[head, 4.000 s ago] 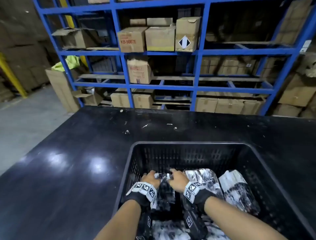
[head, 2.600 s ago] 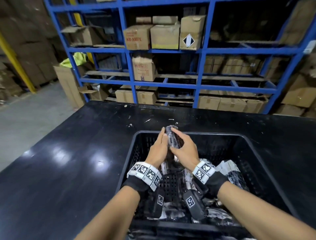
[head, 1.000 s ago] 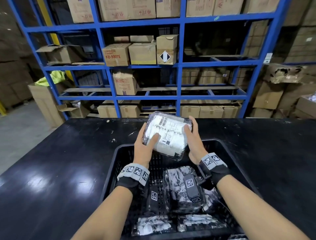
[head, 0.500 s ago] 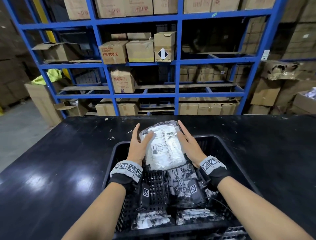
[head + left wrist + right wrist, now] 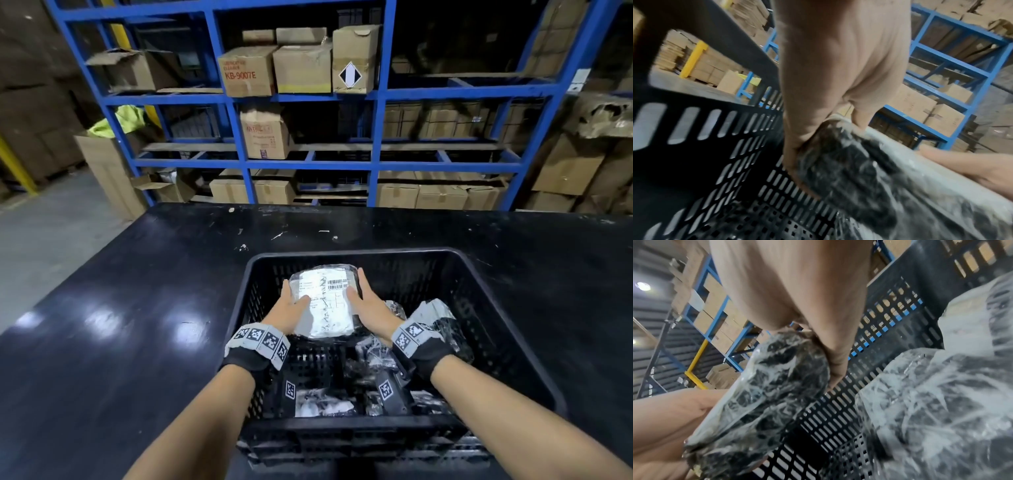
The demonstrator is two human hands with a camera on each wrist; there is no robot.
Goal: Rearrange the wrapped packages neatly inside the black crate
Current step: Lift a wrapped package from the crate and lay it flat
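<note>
We hold one wrapped package [image 5: 323, 301] between our two hands, label side up, inside the far-left part of the black crate [image 5: 507, 329]; our left hand [image 5: 289, 310] has its grip clamped on the package's left edge, thumb over the white label and fingers [image 5: 797, 164] curled beneath; our right hand [image 5: 371, 308] clamps the right edge the same way, thumb on top, fingers [image 5: 835, 368] wrapped under the plastic film. From the wrist views the package's underside looks dark beneath crinkled clear wrap, and it hangs above the crate's perforated floor, not resting on it, near the slotted far wall. Other wrapped packages [image 5: 442, 329] lie in the crate to the right of and nearer than the held one; one bulky bundle [image 5: 931, 402] sits just beside our right hand. The crate stands on the black table [image 5: 120, 308]; behind the table rises blue shelving [image 5: 376, 102] stacked with cardboard boxes [image 5: 246, 70].
</note>
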